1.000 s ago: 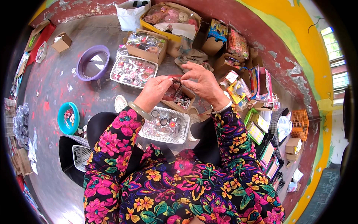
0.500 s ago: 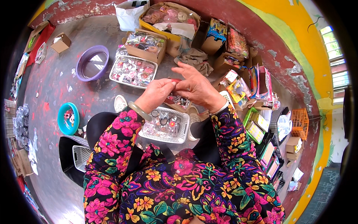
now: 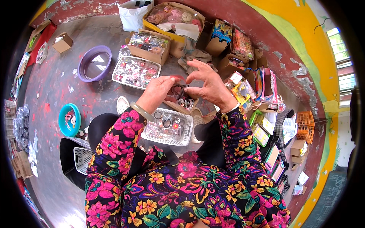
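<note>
In the middle, my left hand (image 3: 156, 91) is closed in a pinch at its fingertips. A small thin red strip or band (image 3: 178, 77) shows there; its exact kind is too small to tell. To its right my right hand (image 3: 209, 84) is open, thumb and fingers apart, with nothing plainly held. Under the hands stands a small cardboard box (image 3: 180, 109) of mixed small pieces, partly hidden by them. Nearer to me, a white plastic basket (image 3: 186, 142) holds clear bags and dark hair ties (image 3: 166, 123).
A white tray (image 3: 114, 75) of bagged trinkets stands ahead, beside an open carton (image 3: 164, 57). At left are a purple basin (image 3: 80, 70) and a teal basin (image 3: 61, 122). Boxes, a green basket (image 3: 251, 121) and an orange crate (image 3: 306, 126) line the right wall.
My hands have drawn apart: the right has moved right and its thumb and fingers have spread. The left stays near its place, still pinching the red piece.
</note>
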`<state>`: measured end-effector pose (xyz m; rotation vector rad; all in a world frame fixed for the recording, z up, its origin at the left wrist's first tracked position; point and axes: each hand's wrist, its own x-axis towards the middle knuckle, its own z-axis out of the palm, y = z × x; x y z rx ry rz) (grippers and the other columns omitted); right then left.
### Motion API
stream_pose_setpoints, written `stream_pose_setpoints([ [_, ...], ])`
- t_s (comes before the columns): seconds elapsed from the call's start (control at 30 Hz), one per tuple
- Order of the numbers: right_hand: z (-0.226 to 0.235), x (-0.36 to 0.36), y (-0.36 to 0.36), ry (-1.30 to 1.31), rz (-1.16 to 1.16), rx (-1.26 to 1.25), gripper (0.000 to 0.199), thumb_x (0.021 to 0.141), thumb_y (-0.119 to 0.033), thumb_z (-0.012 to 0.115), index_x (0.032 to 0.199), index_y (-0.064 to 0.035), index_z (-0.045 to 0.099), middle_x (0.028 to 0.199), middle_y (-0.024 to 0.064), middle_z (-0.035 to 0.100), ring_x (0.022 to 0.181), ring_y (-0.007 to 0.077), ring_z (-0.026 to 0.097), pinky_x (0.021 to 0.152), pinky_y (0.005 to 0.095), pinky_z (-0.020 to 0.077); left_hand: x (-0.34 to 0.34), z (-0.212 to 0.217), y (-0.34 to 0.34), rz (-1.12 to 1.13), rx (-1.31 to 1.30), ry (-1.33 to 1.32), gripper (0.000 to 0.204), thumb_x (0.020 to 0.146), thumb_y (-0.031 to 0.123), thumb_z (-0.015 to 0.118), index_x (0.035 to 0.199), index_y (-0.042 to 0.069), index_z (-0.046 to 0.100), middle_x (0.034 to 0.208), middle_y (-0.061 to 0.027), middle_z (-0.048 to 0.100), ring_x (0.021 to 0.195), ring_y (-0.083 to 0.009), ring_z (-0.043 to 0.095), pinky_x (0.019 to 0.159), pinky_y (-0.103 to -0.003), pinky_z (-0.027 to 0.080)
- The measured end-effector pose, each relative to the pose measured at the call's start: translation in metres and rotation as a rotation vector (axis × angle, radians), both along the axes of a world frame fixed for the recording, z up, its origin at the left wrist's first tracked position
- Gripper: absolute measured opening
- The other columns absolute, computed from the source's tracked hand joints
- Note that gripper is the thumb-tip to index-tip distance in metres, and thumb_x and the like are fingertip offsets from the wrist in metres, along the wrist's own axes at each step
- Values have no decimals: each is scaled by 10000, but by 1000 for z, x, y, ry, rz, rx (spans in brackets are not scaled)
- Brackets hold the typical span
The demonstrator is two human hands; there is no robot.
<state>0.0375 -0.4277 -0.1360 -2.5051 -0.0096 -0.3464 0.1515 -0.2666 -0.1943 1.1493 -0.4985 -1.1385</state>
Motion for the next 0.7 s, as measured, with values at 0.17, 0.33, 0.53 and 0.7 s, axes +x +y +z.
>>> stream_pose_setpoints([
  [0.17,-7,1,0,-24,7,2,100,682,-104,668,768,-78,626,1227,162,489,1225,340,366,992,386,319,-2,0,-1,23,-2,20,296,926,226,423,1103,35,564,914,-32,607,807,-106,595,649,-263,524],
  [0.33,0,5,10,-138,38,-52,105,664,-50,660,764,-73,636,1212,159,496,1220,342,372,976,391,334,-1,-9,-3,-21,21,-77,291,936,220,425,1120,33,550,922,-24,611,830,-95,599,659,-250,527],
  [0.53,-9,9,14,-189,41,-177,57,681,-69,638,737,-67,649,1198,149,508,1211,350,380,958,410,351,-3,-14,-5,-61,49,-152,282,940,213,423,1104,26,556,917,-24,613,831,-94,599,660,-240,521],
  [0.7,-15,3,8,-31,47,-286,91,729,-129,610,743,-55,661,1196,154,510,1211,350,381,961,409,351,-3,-13,-6,-89,18,-110,288,944,203,406,1116,19,546,947,-46,616,838,-110,602,673,-255,518],
])
